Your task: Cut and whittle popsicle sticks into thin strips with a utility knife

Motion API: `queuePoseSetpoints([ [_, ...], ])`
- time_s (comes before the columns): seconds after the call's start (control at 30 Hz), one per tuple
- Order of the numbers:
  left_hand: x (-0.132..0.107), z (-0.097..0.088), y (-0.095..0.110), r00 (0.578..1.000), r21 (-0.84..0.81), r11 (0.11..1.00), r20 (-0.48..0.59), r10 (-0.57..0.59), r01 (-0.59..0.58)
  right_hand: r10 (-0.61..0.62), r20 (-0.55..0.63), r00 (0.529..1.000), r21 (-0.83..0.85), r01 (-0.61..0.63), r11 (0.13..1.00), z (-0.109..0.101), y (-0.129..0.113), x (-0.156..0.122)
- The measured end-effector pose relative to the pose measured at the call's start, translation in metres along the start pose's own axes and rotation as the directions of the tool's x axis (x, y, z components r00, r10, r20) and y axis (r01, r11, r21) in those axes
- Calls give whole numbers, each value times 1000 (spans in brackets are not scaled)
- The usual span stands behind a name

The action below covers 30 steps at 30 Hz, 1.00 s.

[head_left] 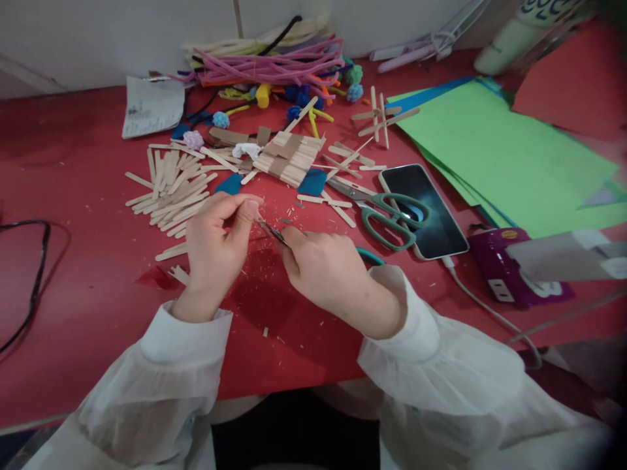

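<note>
My left hand (220, 238) is closed, thumb and forefinger pinching a small piece of wooden craft stick (261, 220). My right hand (328, 267) is wrapped round a metal-tipped tool (275, 232), its jaws meeting the stick piece. A curved teal handle (369, 256) shows behind the right hand; my fingers hide the rest, so its exact kind is unclear. Wood shavings (266, 331) are scattered on the red table below. Beyond my hands lies a flat panel of joined craft sticks (294, 156), and to its left a pile of loose craft sticks (176, 186).
Green-handled scissors (389, 225) overlap a phone (435, 222) at right. Green paper sheets (499, 150) and a purple box (494, 264) lie farther right. Bundled pipe cleaners (274, 65) rest along the wall. A black cable (42, 261) curves at left on the red table (88, 326).
</note>
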<state>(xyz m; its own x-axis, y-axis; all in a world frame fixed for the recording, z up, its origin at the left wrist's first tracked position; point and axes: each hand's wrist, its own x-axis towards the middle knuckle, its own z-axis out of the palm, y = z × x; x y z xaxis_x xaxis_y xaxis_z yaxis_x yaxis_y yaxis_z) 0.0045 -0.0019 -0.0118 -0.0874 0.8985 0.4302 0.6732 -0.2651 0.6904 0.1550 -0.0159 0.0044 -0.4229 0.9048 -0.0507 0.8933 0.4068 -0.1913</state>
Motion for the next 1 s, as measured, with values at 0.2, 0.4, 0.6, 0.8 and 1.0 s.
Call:
queuePoseSetpoints([
  [0.2,1,-1,3,1000,-4,1000,6,9,-9,12,30,999,78,-14,997,-1,1,3],
  [0.4,0,0,2,1000,7,1000,1,20,-20,2,-36,999,-17,-2,1000,1,-5,-1],
  [0.6,0,0,3,999,28,999,-4,35,-34,10,-4,1000,23,-10,1000,0,-5,0],
  [0.8,1,-1,3,999,43,998,4,50,-50,43,82,996,257,-62,964,-4,0,7],
  [1.0,0,0,1,1000,37,999,6,-5,5,48,171,984,563,-138,815,-5,6,10],
])
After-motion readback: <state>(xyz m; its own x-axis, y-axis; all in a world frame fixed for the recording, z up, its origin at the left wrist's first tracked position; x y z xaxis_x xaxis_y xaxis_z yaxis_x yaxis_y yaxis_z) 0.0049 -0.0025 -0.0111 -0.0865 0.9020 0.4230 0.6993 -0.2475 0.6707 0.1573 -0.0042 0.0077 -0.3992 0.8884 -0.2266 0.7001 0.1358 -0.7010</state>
